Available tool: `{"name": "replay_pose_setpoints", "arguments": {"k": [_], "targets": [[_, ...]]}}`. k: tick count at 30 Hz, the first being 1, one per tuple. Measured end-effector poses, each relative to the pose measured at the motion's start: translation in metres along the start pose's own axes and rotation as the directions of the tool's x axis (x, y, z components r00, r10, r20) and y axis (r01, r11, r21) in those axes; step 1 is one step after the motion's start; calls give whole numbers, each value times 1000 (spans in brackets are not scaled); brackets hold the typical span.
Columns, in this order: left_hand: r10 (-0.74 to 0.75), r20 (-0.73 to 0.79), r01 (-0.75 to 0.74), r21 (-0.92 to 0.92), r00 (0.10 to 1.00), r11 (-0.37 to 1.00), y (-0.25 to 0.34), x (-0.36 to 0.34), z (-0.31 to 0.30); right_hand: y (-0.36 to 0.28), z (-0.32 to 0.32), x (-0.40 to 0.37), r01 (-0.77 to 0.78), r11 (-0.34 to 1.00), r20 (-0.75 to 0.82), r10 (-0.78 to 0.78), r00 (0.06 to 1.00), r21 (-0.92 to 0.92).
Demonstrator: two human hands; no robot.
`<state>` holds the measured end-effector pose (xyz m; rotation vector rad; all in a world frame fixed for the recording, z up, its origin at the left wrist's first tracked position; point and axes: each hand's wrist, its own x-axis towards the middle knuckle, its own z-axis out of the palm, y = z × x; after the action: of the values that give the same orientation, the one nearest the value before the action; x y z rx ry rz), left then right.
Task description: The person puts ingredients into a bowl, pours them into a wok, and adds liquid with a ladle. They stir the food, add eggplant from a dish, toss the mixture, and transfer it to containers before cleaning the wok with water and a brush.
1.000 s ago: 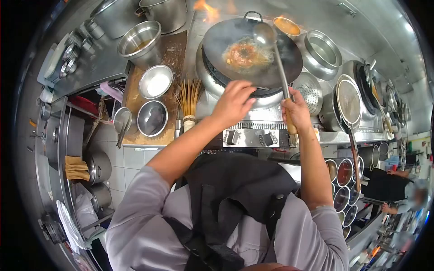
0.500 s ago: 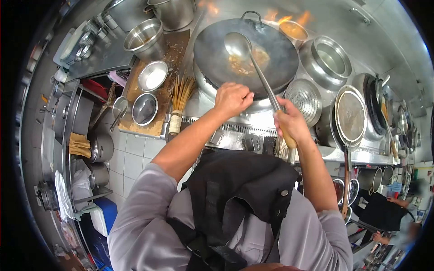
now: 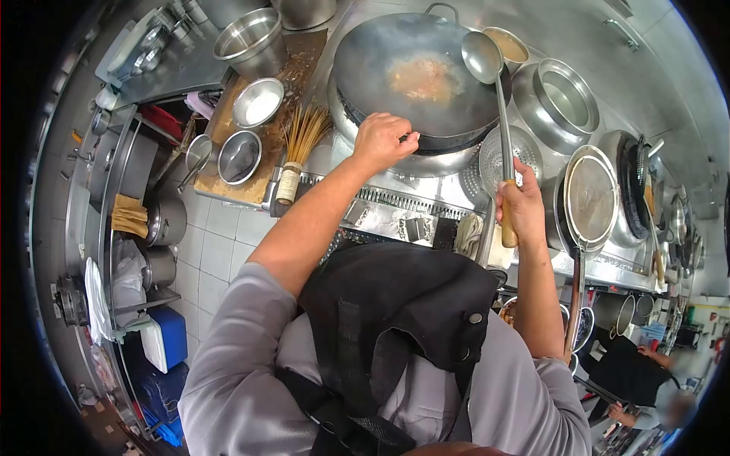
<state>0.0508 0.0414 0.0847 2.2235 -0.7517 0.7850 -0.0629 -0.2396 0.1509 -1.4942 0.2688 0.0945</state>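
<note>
A dark round wok (image 3: 363,64) sits on the burner, with reddish-orange food in liquid (image 3: 426,79) steaming at its bottom. My left hand (image 3: 384,143) is closed at the wok's near rim; the exact grip point is hidden under the fingers. In my right hand (image 3: 522,204) is the wooden handle of a long metal ladle (image 3: 482,58). The ladle's bowl hangs over the wok's far right edge, close to a container of brownish liquid (image 3: 508,45). Beneath the ladle's shaft lies a perforated metal strainer (image 3: 525,148).
Nested metal pots (image 3: 564,97) and a fine mesh strainer (image 3: 591,199) stand to the right. On the left, a worn board (image 3: 300,76) carries metal bowls (image 3: 257,103) and a bamboo brush (image 3: 303,140). Another person (image 3: 631,372) is at the lower right.
My right hand has swung the ladle from inside the wok out to its right edge. Flames behind the wok are no longer visible. My left hand stays at the rim.
</note>
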Motion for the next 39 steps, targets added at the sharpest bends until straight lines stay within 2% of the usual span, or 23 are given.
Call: {"name": "replay_pose_setpoints", "arguments": {"k": [4, 7, 9, 11, 13, 14, 16, 17, 19, 20, 23, 24, 25, 27, 28, 30, 31, 32, 33, 34, 37, 38, 39], "targets": [[-19, 40, 19, -2, 999, 1000, 2, 1, 0, -13, 15, -11, -41, 998, 29, 42, 999, -55], [6, 36, -5, -30, 999, 1000, 0, 1, -1, -11, 36, 9, -128, 992, 66, 127, 990, 11], [-24, 136, 25, -5, 990, 1000, -5, 5, -2, 3, 59, 39, -110, 993, 120, 113, 986, -31], [-20, 131, 24, -35, 991, 999, 2, 1, -13, 3, 74, 28, -189, 977, 110, 178, 978, 96], [-11, 127, 20, -67, 992, 998, -4, 12, -18, 0, 78, 5, -322, 884, 231, 254, 939, 338], [1, 114, 5, -59, 994, 998, -8, 10, -17, 1, 82, 5, -331, 884, 225, 267, 937, 330], [-18, 152, 28, -61, 988, 998, -16, 5, -14, 4, 92, 11, -161, 987, 82, 161, 984, -3], [-9, 139, 18, -63, 990, 998, -19, 3, -16, 4, 96, 10, -147, 989, 79, 147, 986, -9], [4, 166, 4, -49, 986, 999, -14, 0, -26, 2, 103, 6, 11, 959, -73, -32, 997, -283], [54, 78, -45, -109, 995, 993, -14, -3, -29, -3, 102, 1, -12, 970, -108, -15, 994, -244], [31, 82, -22, -107, 996, 994, -31, 3, -23, 8, 100, -12, -25, 973, -139, -7, 990, -228], [25, 141, -14, -79, 990, 997, -34, 2, -23, 14, 103, -18, -70, 992, -108, 58, 992, -105], [26, 122, -17, -77, 992, 997, -30, 3, -28, 3, 115, -32, -159, 987, -107, 158, 982, 0], [42, 69, -33, -125, 997, 992, -23, -1, -35, -3, 115, -36, -266, 916, 68, 258, 964, 300], [74, 71, -67, -97, 995, 993, -22, 2, -38, 4, 118, -33, -278, 911, 68, 271, 960, 304], [36, 113, -27, -81, 993, 996, -28, -2, -29, 15, 128, -17, -114, 993, 21, 113, 993, 37], [7, 131, 0, -61, 991, 998, -34, 0, -24, 10, 133, -18, -103, 994, 28, 102, 994, 36], [52, 95, -38, -136, 994, 990, -38, -2, -19, 1, 135, -23, -134, 984, 36, 131, 991, 119], [53, 88, -41, -134, 995, 990, -35, 1, -24, -5, 136, -26, -170, 964, 44, 164, 985, 203], [65, 70, -56, -131, 995, 990, -33, 2, -27, -10, 128, -24, -208, 926, 122, 177, 977, 316], [43, 65, -34, -131, 997, 991, -28, 0, -29, -13, 133, 8, -255, 884, 167, 204, 965, 392], [41, 62, -32, -129, 997, 991, -31, -1, -25, -6, 135, 26, -234, 919, 140, 199, 970, 318], [37, 57, -30, -126, 998, 992, -29, 1, -27, -7, 136, 31, -232, 919, 143, 195, 970, 320]]}}
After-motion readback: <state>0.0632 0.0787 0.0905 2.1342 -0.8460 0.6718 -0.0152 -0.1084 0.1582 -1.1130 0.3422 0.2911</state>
